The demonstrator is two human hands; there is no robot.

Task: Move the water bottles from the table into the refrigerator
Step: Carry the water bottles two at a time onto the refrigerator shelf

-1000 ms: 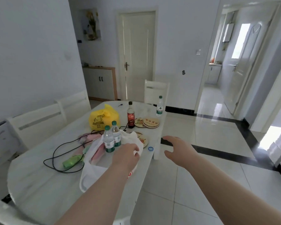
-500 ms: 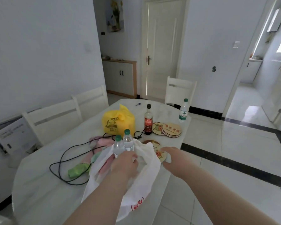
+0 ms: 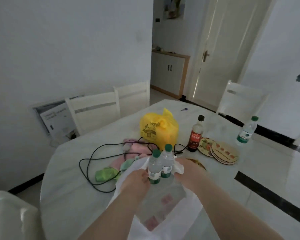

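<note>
Two bottles [image 3: 160, 166] half-hidden in white bag [image 3: 163, 205], left hand [image 3: 135, 181] and right hand [image 3: 189, 172] gripping its rim.

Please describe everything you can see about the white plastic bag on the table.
The white plastic bag is thin, crinkled and partly see-through, with blurred red print on its front. It lies at the table's near edge, mouth held open: the left hand grips one side of the rim, the right hand the other. Two water bottles with green caps stand upright in the opening, touching each other. The bag's lower part hangs toward the camera.
</note>
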